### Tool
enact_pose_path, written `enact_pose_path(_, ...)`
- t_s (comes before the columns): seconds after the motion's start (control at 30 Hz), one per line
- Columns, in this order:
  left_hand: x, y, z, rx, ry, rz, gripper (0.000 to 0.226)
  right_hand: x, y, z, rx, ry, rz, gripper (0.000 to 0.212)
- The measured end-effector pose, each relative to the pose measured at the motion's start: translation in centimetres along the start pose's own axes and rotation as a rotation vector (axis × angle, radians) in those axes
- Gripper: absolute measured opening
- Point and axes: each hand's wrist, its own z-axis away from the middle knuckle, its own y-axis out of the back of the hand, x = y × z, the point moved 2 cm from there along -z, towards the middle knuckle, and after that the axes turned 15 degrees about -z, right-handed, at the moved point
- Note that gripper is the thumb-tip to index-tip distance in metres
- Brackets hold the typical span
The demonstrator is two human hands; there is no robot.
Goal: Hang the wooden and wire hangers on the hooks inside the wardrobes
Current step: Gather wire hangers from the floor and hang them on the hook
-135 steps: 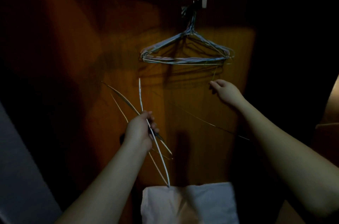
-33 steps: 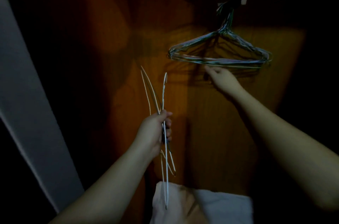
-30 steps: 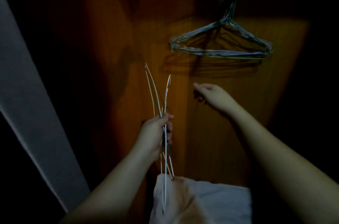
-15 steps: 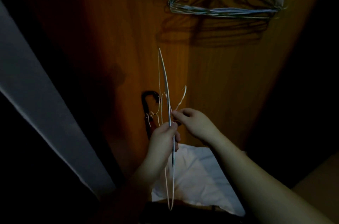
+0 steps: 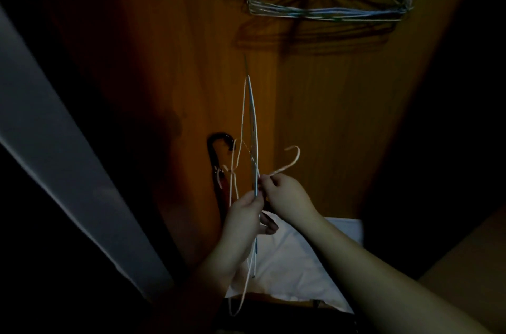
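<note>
The loose wire hangers (image 5: pixel 250 128) stand edge-on in the middle of the view, a thin sheaf of pale wire rising in front of the wooden back panel (image 5: pixel 315 114) of the wardrobe. The left hand (image 5: pixel 242 221) grips them around their lower part, fingers curled about the bunch. The right hand (image 5: pixel 284 194) pinches the neck of one hanger just below its hook (image 5: pixel 291 160), which curves up and to the right, apart from the rest.

These hangers look light and springy; thin wire will likely flex, tangle with its neighbours and slip through a loose pinch. The neck under the hook is probably the best place to hold, since it steers the hook directly.

Far and upper right, a bundle of hung hangers (image 5: pixel 328 9) is already up, its top cut off by the frame. A dark umbrella handle (image 5: pixel 219 142) stands just left of the hands, and white cloth (image 5: pixel 295 259) lies near, below them.
</note>
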Motion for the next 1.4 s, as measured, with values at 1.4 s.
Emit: enact_pose_path(1.4,4.9,2.3,-4.5,0.127,-0.051,0.289,0.023,3.8,15.8,-5.2,0.266,-0.057,0.127,0.02)
